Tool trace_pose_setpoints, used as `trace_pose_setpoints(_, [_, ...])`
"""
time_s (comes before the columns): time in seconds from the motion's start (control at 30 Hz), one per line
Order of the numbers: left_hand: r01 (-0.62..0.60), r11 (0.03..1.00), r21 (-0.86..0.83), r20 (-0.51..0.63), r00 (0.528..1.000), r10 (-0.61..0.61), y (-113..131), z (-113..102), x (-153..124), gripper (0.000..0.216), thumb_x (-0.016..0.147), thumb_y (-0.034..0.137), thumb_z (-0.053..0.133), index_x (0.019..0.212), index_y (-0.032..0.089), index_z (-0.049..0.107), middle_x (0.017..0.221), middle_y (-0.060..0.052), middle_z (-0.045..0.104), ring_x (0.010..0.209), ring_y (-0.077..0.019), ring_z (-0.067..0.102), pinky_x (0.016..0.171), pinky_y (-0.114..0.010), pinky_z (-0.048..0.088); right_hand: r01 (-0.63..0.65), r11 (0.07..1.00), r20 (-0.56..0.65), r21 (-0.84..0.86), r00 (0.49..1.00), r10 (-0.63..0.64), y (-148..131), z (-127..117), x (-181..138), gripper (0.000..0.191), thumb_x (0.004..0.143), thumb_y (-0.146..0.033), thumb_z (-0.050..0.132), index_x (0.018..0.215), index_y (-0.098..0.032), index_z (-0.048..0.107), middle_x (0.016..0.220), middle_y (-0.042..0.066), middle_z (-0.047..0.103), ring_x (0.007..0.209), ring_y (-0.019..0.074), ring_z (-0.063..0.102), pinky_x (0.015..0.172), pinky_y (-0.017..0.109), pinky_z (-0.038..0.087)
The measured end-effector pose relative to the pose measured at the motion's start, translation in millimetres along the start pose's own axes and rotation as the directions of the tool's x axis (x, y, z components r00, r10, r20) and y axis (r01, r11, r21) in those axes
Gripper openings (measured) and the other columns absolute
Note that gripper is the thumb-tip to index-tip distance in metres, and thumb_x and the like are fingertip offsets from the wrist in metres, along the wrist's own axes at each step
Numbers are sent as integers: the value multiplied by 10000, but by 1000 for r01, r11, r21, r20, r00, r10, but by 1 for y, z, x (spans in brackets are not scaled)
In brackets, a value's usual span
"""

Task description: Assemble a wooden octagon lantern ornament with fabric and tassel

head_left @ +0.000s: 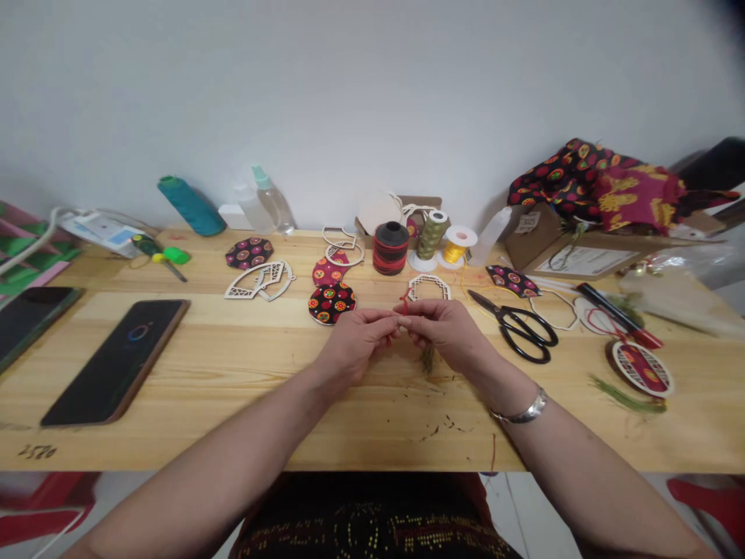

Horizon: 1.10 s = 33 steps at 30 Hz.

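My left hand [356,340] and my right hand [443,329] meet over the middle of the table, fingertips pinched together. Between them they grip a thin red cord [406,301], whose end sticks up above the fingers. Part of a dark green tassel [428,360] shows just below my right hand; whether it is tied to the cord is hidden. Behind my right fingers lies a pale openwork octagonal frame [429,286]. A round piece covered in black patterned fabric [331,303] lies near my left hand. To the right rest black-handled scissors [527,330].
At the back stand a red-and-black thread spool [389,248], a green spool [431,237], a yellow spool [459,244] and a teal thread cone [192,206]. A phone [119,357] lies left. A finished oval ornament [643,369] and a cardboard box [559,244] are right.
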<state>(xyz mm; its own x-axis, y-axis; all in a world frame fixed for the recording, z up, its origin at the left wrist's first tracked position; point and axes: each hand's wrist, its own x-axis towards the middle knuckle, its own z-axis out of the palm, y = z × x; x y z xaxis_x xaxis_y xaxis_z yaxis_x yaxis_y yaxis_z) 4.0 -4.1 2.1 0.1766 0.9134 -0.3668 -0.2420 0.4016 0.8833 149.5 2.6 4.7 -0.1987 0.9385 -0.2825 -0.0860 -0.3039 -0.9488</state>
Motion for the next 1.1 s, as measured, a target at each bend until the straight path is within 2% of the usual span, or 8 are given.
trace_pose_setpoints(0.27, [32,999,-38,36,999,-31,1,-1,1,183,575,281,777,626,120,707,534,14,573,427,-21,364,419,-192,219,42,996,-16,-72,999,-43,-4,-4,0,186,598,-260,727,743,-145,721,530,-36,531,487,58,349,475,243,235])
trace_pose_setpoints(0.4, [48,998,-46,26,999,-47,2,0,0,209,544,281,801,622,113,704,529,7,573,434,-24,379,411,-189,201,47,996,-13,-78,999,-48,-3,-5,1,216,630,-336,712,722,-139,707,504,-49,482,474,55,316,459,237,199])
trace_pose_setpoints(0.53, [56,996,-70,32,998,-54,2,-1,0,206,550,281,800,608,113,697,517,14,565,413,-14,341,409,-194,198,14,999,27,-42,1000,-13,-3,-5,0,369,712,-495,647,748,-131,693,625,14,595,544,80,465,468,221,285])
trace_pose_setpoints(0.6, [56,996,-75,37,998,-53,1,-1,0,195,563,277,792,615,114,699,514,16,563,412,-13,341,410,-193,202,24,998,69,-54,997,-20,-4,-4,-1,390,729,-520,630,741,-135,691,650,32,623,584,95,512,499,226,335])
trace_pose_setpoints(0.73, [38,997,-63,37,999,-36,2,-1,0,169,575,253,773,634,109,708,521,13,564,416,-16,356,405,-190,200,54,993,103,-107,994,-43,-4,-4,-2,277,653,-416,727,712,-147,706,565,-12,578,501,68,416,483,228,306])
trace_pose_setpoints(0.87, [37,997,-60,40,999,-35,2,-1,1,182,570,255,774,632,99,704,527,5,563,407,-15,360,396,-185,170,75,990,47,-117,996,-70,-3,-5,1,252,617,-349,738,769,-147,736,524,-28,550,477,61,364,460,232,265])
trace_pose_setpoints(0.97, [42,996,-74,68,997,-37,1,-2,0,217,572,275,785,669,95,712,536,5,562,393,-4,330,395,-182,147,98,987,-7,-124,995,-100,-2,-5,3,198,598,-308,731,720,-152,732,472,-46,507,460,61,349,456,237,261])
trace_pose_setpoints(1.1, [41,994,-98,88,996,-32,0,-2,-1,232,573,281,794,680,92,711,550,3,562,396,2,320,401,-179,140,157,968,-57,-196,984,-172,-3,-6,4,127,621,-272,713,687,-165,718,483,-43,531,462,68,368,478,249,297])
